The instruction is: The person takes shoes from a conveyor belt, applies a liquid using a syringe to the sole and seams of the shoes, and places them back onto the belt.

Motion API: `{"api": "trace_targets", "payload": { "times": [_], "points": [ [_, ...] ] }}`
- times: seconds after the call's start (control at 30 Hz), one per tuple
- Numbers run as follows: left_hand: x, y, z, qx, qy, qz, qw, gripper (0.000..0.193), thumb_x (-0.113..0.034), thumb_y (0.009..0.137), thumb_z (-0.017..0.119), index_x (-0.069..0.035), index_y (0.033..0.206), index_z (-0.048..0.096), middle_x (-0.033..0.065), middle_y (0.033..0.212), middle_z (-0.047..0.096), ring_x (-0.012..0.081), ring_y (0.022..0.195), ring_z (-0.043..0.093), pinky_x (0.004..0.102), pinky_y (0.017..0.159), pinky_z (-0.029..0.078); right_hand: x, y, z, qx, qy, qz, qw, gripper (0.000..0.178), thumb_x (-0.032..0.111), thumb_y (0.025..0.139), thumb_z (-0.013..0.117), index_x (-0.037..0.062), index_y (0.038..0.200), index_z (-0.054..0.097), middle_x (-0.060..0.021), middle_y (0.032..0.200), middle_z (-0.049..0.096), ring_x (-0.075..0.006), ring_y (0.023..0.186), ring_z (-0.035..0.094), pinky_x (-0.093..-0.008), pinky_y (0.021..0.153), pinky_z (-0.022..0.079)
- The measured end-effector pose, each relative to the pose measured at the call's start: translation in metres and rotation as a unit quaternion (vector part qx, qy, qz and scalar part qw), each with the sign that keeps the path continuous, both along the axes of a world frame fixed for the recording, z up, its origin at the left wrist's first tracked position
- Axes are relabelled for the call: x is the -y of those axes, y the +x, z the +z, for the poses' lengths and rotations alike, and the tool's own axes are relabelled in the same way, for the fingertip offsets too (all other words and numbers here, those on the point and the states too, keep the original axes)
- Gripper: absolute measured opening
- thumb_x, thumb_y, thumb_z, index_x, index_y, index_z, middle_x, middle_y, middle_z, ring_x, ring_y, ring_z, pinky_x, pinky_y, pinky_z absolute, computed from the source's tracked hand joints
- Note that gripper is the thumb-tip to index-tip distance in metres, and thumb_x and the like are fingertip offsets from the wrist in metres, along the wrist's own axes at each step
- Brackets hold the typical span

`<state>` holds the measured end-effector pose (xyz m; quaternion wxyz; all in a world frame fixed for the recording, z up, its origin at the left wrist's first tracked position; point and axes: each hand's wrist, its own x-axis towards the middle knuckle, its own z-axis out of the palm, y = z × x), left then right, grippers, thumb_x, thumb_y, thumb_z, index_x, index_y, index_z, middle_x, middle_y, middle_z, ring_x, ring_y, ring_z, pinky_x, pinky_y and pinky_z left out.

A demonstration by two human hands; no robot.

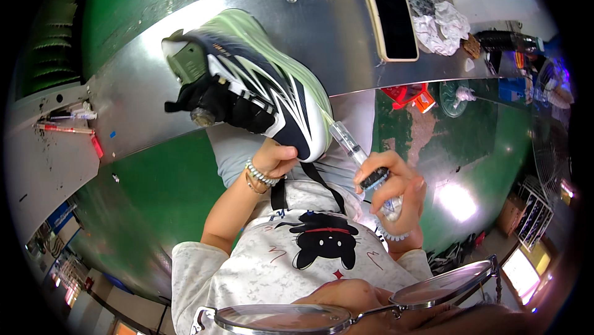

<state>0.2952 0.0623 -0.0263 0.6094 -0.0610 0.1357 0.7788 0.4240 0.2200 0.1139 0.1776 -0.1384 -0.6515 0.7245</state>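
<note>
A sneaker (281, 97) with a pale green sole, white and dark navy upper and black laces lies on its side over the bench edge. Its toe points toward me. My left hand (274, 160) grips the toe, thumb against the sole's edge. In my right hand (399, 189) is a clear syringe (348, 139), its tip at the pale sole edge near the toe; I cannot tell whether it touches. My fingers wrap the syringe's rear part, by a dark round piece (374, 178). Something whitish shows lower in that palm, too unclear to name.
A metal bench (315, 13) crosses ahead. On it lie a phone (396, 22) in a pale case, crumpled tissue (442, 27) and a white container (501, 4). A red basket (405, 94) sits beyond my right hand. Slim red tools (68, 129) lie at far left.
</note>
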Motion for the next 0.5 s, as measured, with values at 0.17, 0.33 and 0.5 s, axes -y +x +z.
{"api": "trace_targets", "payload": {
  "times": [0.17,0.33,0.5],
  "points": [
    [-0.049,-0.006,0.005,-0.003,0.041,-0.013,0.999,0.082,-0.01,0.066,0.074,-0.007,0.136,0.032,0.0067,0.135,0.041,0.0236,0.127,0.038,0.0448,0.107,0.031,0.003,0.021,0.013,0.024,0.027,-0.062,0.997,0.07,0.037,0.099,0.013,0.0066,0.051,0.054,-0.0168,0.089,0.062,-0.0203,0.059,0.048,-0.0303,0.053,0.035],
    [-0.086,-0.019,0.014,0.001,0.055,-0.001,0.998,0.082,-0.001,0.065,0.07,-0.01,0.137,0.031,0.0023,0.138,0.038,0.0187,0.133,0.031,0.0455,0.111,0.023,0.001,0.023,0.013,0.03,0.074,-0.11,0.991,0.072,0.041,0.099,0.011,0.0075,0.052,0.054,-0.0167,0.09,0.06,-0.0207,0.061,0.05,-0.0307,0.056,0.038],
    [-0.114,-0.027,0.021,0.001,0.119,0.066,0.991,0.057,0.005,0.07,0.061,-0.005,0.124,0.045,0.0073,0.124,0.051,0.0217,0.12,0.045,0.0461,0.111,0.026,0.002,0.01,0.009,0.001,0.076,-0.131,0.988,0.073,0.043,0.098,0.011,0.0065,0.052,0.054,-0.0179,0.093,0.058,-0.0207,0.064,0.053,-0.0318,0.059,0.043]
  ]
}}
